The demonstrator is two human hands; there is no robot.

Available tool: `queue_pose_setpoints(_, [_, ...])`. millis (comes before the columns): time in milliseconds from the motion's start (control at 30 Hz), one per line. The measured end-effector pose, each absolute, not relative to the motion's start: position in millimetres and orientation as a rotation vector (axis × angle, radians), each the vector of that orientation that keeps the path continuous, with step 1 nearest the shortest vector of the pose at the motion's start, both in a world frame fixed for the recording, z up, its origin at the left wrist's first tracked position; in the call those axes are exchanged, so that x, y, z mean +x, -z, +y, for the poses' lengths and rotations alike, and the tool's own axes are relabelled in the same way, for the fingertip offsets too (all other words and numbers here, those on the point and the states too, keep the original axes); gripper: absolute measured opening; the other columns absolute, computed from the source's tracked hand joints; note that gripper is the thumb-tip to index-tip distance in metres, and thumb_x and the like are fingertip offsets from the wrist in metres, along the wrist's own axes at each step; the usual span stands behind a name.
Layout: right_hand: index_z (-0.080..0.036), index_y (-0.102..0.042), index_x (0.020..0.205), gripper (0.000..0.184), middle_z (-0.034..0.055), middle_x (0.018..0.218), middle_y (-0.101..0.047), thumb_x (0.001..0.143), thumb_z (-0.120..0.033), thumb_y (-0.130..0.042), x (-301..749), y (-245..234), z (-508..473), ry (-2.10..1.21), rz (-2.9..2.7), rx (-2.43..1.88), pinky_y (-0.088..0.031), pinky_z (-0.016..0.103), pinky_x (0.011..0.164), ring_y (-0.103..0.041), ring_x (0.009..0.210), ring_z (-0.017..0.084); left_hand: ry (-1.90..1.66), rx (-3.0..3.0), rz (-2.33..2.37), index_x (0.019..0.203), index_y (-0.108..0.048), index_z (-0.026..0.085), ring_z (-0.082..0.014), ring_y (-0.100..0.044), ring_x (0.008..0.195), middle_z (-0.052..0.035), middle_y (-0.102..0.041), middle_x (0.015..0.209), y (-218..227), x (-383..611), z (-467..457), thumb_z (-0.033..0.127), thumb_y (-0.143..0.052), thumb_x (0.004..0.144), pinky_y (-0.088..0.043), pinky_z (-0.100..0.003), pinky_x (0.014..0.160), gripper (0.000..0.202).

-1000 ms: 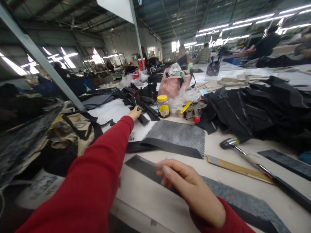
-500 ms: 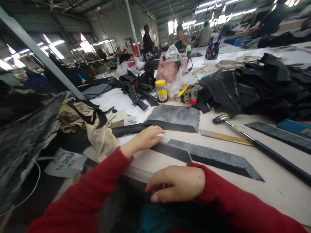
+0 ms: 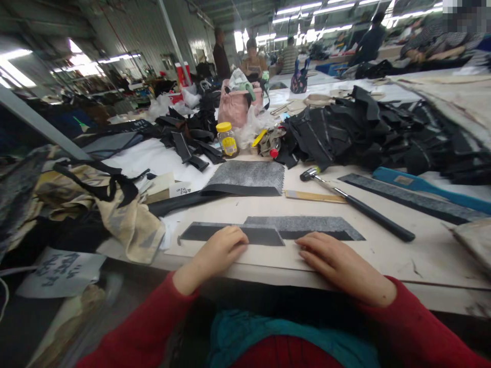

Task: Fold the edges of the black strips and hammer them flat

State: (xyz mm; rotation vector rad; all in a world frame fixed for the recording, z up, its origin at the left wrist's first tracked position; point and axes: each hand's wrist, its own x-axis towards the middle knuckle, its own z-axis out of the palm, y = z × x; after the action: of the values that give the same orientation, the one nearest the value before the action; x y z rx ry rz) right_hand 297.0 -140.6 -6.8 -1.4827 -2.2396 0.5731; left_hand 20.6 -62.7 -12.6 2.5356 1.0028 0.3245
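Left hand (image 3: 217, 250) lies flat and open on a black-and-grey felt strip (image 3: 264, 234), pressing down, not gripping, likely to keep the strip flat on the bench (image 3: 387, 268). Right hand (image 3: 337, 260) is also open and relaxed, its fingers (image 3: 307, 249) resting on the bench just below the strip's grey end, seemingly steadying or lining it up; hard to tell from this angle if they touch it. The strip lies along the near bench edge, between both hands. Beyond it sit a wider felt piece (image 3: 245, 176), a wooden ruler (image 3: 314, 197) and a black-handled hammer (image 3: 356, 207), all within easy reach. A yellow-lidded jar (image 3: 227, 139) has an unreadable label. A handwritten paper note (image 3: 59, 273) hangs off the left side, its writing illegible.
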Motion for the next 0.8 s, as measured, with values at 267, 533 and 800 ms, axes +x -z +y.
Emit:
queue_pose_setpoints(267, [-0.017,-0.06,0.108,0.028,0.0113,0.101,-0.06,0.088,-0.027,-0.043,279.4,25.3,-134.4,-0.163,-2.267,-1.511,-0.041,0.04,0.083,-0.052,0.093,0.023,-0.09,2.453,1.256,0.095,-0.055,0.019,-0.0193,-0.053,0.08,-0.0031,-0.057,0.087,4.5,1.4,-22.9,0.035,-0.057,0.074,-0.042,-0.029,0.071,0.027])
queue_pose_setpoints(533, [-0.017,-0.06,0.108,0.028,0.0099,0.102,-0.059,0.088,-0.029,-0.044,276.1,27.2,-134.4,-0.192,-2.233,-1.573,-0.041,0.038,0.082,-0.05,0.094,0.022,-0.075,2.412,1.131,0.072,-0.049,0.018,-0.0163,-0.049,0.074,-0.0009,-0.052,0.08,-24.4,-20.5,-26.2,0.037,-0.052,0.075,-0.039,-0.025,0.067,0.019])
queue_pose_setpoints(800, [-0.015,-0.055,0.117,0.04,0.0143,0.112,-0.057,0.087,-0.039,-0.043,269.6,21.9,-145.7,-0.28,-2.112,-1.502,-0.041,0.043,0.089,-0.051,0.103,0.026,0.013,2.142,1.235,0.083,-0.058,0.022,-0.0177,-0.053,0.077,0.0001,-0.06,0.08,-53.0,-49.9,-86.7,0.044,-0.051,0.08,-0.041,-0.024,0.067,0.023])
